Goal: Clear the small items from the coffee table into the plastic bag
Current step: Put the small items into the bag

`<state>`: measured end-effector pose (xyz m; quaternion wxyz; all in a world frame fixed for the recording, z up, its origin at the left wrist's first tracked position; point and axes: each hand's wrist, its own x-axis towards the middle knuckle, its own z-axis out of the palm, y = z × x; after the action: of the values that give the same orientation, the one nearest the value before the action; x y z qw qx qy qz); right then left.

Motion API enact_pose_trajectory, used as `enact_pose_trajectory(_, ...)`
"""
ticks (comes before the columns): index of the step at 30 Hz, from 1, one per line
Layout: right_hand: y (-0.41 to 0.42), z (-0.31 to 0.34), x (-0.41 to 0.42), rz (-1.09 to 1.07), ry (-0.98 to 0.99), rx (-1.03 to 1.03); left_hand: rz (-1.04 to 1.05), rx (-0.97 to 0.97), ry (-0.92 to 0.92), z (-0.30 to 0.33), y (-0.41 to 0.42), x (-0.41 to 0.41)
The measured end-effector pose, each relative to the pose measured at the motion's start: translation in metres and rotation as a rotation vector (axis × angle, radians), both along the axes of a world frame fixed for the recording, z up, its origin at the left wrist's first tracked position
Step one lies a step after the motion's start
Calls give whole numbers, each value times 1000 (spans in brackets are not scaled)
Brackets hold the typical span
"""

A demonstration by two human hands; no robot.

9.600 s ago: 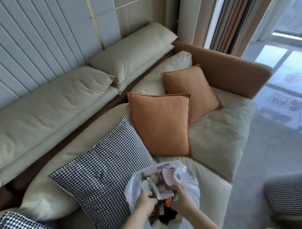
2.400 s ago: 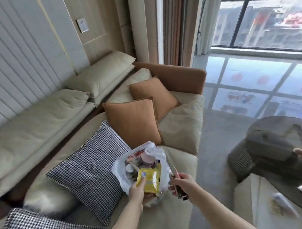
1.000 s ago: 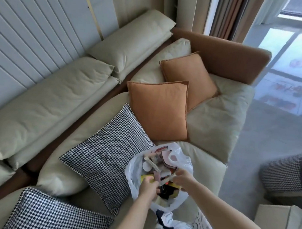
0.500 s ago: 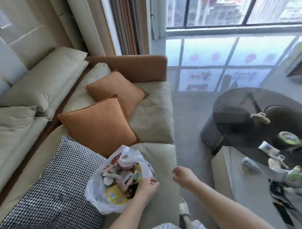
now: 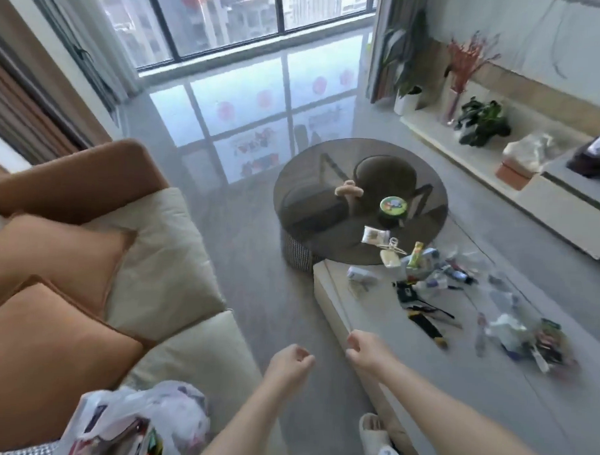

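The white plastic bag [image 5: 128, 422], stuffed with small items, rests on the sofa seat at bottom left. My left hand [image 5: 288, 364] and my right hand [image 5: 364, 352] hover over the floor between sofa and coffee table, fingers loosely curled, both holding nothing. The pale rectangular coffee table [image 5: 456, 386] lies to the right, strewn with several small items [image 5: 422, 276]: packets, tubes, dark cords, wrappers. Its round dark glass part [image 5: 310, 180] carries a green-lidded tin [image 5: 393, 207], a beige hair clip [image 5: 348, 191] and a small packet [image 5: 373, 235].
A cream sofa [image 5: 168, 256] with orange cushions [image 5: 46, 347] fills the left. A low white ledge [image 5: 537, 201] with plants, a vase and boxes runs along the right wall. Glossy floor [image 5: 262, 294] separates sofa and table. My slippered foot [image 5: 375, 430] shows at the bottom.
My view has swung right from the sofa to the coffee table. My left hand let go of the bag, which now sits at bottom left. Both hands moved toward the table.
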<state>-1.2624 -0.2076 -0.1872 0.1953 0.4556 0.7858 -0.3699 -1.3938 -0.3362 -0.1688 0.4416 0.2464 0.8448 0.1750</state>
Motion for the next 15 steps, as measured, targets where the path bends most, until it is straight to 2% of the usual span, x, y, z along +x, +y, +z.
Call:
enact_pose_trajectory(7,89,-21,90,-218,-25,-62,-111,-41,-58,-26,116,62)
enact_pose_trajectory(15,175,-79,150,-432,-70,-118,-100,-122,-166,-98,206,114)
